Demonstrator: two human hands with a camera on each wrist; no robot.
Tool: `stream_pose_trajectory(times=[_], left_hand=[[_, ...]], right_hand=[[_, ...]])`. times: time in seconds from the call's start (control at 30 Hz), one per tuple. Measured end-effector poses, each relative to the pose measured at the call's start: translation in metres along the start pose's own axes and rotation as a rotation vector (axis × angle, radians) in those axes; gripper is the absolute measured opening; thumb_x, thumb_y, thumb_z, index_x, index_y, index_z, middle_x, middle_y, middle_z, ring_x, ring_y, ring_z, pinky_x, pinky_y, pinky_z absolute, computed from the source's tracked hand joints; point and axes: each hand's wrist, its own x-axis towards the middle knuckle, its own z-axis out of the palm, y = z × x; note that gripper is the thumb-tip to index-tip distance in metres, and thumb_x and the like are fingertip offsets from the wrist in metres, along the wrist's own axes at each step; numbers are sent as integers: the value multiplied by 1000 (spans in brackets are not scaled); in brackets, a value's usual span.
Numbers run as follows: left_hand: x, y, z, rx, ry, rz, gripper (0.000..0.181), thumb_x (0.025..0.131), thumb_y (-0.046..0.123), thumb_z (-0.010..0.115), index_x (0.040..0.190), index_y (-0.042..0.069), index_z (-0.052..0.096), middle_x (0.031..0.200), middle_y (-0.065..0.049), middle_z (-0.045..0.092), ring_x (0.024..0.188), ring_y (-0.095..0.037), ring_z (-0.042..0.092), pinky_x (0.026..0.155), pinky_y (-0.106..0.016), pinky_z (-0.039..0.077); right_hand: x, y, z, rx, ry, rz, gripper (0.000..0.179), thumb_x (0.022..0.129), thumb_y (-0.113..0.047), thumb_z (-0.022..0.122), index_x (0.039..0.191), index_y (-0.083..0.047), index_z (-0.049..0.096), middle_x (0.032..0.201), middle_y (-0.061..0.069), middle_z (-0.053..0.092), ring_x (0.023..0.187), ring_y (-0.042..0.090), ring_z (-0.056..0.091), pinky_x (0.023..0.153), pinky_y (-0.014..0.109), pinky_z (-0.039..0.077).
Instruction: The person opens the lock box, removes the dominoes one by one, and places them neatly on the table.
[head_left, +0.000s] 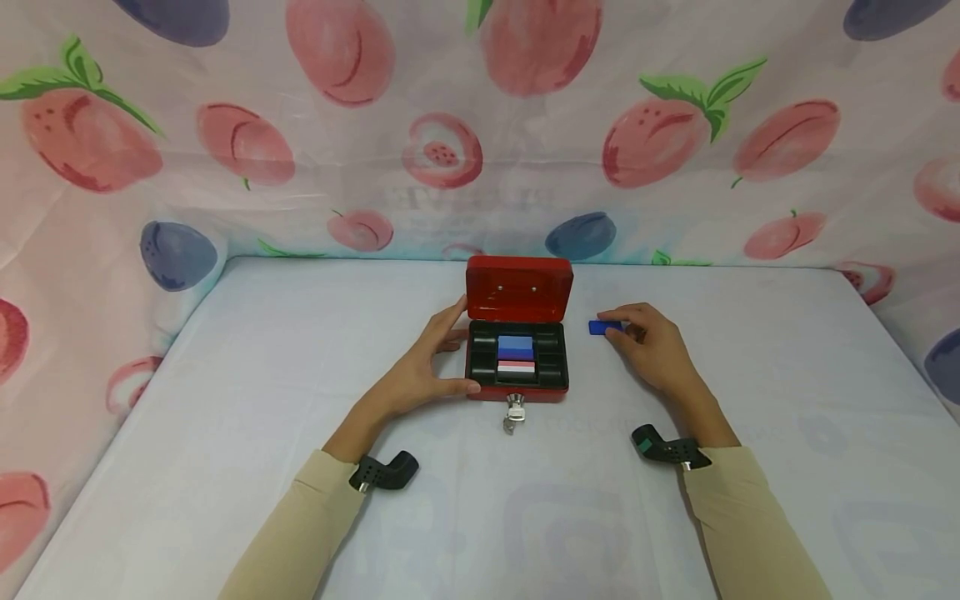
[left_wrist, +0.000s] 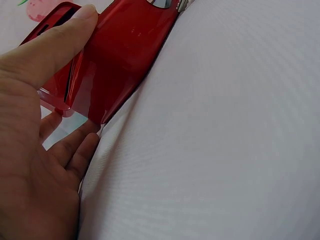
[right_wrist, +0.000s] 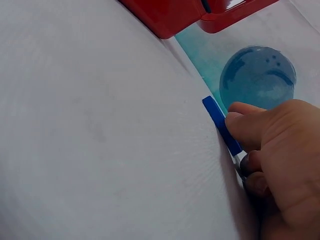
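Observation:
A small red cash box [head_left: 517,395] stands on the table with its lid [head_left: 519,287] raised and a black compartment tray [head_left: 552,354] inside. In the tray's middle lie a light-blue block [head_left: 515,342], a darker blue one [head_left: 515,354] and a pink-and-white one [head_left: 516,367]. My left hand [head_left: 416,371] spans the box's left side, thumb on the front corner, index finger up by the lid. To the right of the box, my right hand [head_left: 652,346] pinches a blue block [right_wrist: 221,125] between thumb and fingertips, low over the table.
Keys [head_left: 510,425] hang from the lock [head_left: 515,408] on the box's front. White cloth covers the table [head_left: 300,333]. Behind it rises a fruit-print curtain [head_left: 517,179], which also runs down both sides. Each wrist wears a black camera mount [head_left: 386,472].

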Motion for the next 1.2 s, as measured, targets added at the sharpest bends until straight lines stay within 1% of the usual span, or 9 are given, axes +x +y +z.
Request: stream_pose_trajectory(times=[0.1,0.33,0.43,0.57,0.7,0.8,0.87,1.03,1.2], left_hand=[[0,0,0,1,1,-6,100,71,12,75,144,18,7,144,-8,14,122,-31,34,98,-45,30],[-1,1,0,-2,3,15,100,71,14,75,144,18,7,144,-8,14,122,-30,34,98,-46,31],[-1,0,0,-20,8,32,100,71,14,75,144,18,7,144,-7,14,122,-28,35,98,-46,30],[2,-12,1,-9,14,14,102,70,20,76,144,26,6,144,3,14,123,-20,35,99,-42,31],[4,-27,4,19,15,-8,103,68,30,77,143,34,5,143,14,12,122,-10,34,99,-35,32],[4,-32,4,8,16,1,104,68,32,77,143,34,6,143,16,12,122,-9,34,99,-34,32],[4,-33,4,4,15,10,104,67,32,77,143,34,6,143,16,12,122,-9,34,99,-34,31],[4,-29,4,13,15,17,104,68,30,77,143,32,5,143,15,12,122,-9,34,99,-34,32],[1,-8,1,-15,8,38,101,71,17,76,144,21,7,144,-1,14,123,-22,35,99,-43,30]], right_hand=[[0,-1,-1,17,4,11,23,86,-17,59,109,-17,64,107,3,53,78,18,45,65,33,40],[-1,-6,-8,54,19,96,29,90,-38,49,114,-25,60,107,-3,54,84,16,46,69,33,41],[3,-7,-11,116,19,46,31,89,-38,50,114,-23,60,108,0,56,86,20,47,70,35,40],[13,11,-4,140,68,-40,28,88,-40,52,112,-30,61,106,-8,59,86,14,50,71,33,41],[20,27,4,146,116,-78,26,86,-44,53,110,-36,61,102,-17,59,84,7,50,69,32,41],[21,23,2,173,114,-93,27,86,-43,54,110,-33,62,101,-14,60,86,8,49,69,30,40],[20,9,-4,246,82,-99,26,86,-36,57,110,-27,63,101,-9,61,88,11,49,67,29,39],[15,-17,-12,317,26,-102,25,86,-27,60,110,-21,63,100,0,62,89,15,50,64,25,40],[17,-16,1,204,47,-133,25,86,-39,55,111,-34,60,97,-10,60,86,10,51,65,28,42]])
